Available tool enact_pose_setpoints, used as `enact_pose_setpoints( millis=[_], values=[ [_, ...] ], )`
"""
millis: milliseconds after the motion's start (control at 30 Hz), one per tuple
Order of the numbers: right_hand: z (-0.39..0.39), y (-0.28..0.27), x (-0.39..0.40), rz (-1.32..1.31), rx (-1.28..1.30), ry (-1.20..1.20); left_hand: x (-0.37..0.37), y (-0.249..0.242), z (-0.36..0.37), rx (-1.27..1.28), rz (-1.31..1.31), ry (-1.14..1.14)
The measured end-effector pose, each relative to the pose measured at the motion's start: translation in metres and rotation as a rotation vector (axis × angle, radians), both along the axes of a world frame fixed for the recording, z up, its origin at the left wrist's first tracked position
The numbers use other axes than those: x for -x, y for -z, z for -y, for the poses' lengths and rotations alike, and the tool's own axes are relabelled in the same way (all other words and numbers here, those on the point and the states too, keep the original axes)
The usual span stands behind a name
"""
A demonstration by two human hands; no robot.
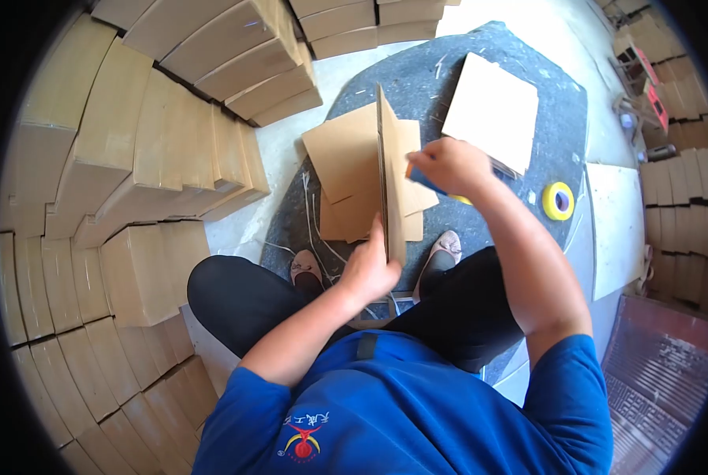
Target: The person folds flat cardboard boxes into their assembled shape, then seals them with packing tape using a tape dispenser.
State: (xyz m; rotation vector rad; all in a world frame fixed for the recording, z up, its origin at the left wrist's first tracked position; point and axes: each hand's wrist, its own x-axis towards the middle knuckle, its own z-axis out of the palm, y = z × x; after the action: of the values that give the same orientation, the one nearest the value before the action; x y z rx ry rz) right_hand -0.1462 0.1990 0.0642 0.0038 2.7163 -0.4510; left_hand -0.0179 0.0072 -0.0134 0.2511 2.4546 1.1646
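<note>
My left hand (372,267) grips the near end of a flat cardboard piece (392,174), which stands on edge between my knees. To its right, my right hand (454,166) is closed around a blue and orange tool (430,180), probably a tape dispenser, held a little apart from the cardboard. Part of a yellow roll shows below that hand. Brown cardboard sheets (342,150) lie loosely overlapped on the dark mat (370,75), beneath and beside the upright piece. What the tool's front end touches cannot be made out.
A stack of pale cardboard sheets (492,111) lies at the mat's back right. Nearer is a yellow tape roll (558,201). Piled cartons (176,134) rise at the left and back, with more stacks (682,190) at the far right. White strings lie near my feet.
</note>
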Motion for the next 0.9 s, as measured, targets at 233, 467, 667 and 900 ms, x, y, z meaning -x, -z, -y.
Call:
enact_pose_setpoints(
  millis=[233,467,667,900],
  values=[
    [0.019,0.031,-0.009,0.176,-0.08,-0.033,-0.022,-0.001,-0.01,0.02,0.06,0.026],
    [-0.003,0.045,-0.005,0.245,0.074,0.012,0.06,0.047,-0.02,-0.518,0.392,-0.352],
    [-0.016,0.033,-0.005,0.205,0.131,-0.033,0.063,0.046,-0.017,-0.302,0.125,-0.297],
    [0.001,-0.019,-0.03,0.111,-0.109,-0.132,0.095,0.01,0.029,0.075,-0.398,-0.323]
  ],
)
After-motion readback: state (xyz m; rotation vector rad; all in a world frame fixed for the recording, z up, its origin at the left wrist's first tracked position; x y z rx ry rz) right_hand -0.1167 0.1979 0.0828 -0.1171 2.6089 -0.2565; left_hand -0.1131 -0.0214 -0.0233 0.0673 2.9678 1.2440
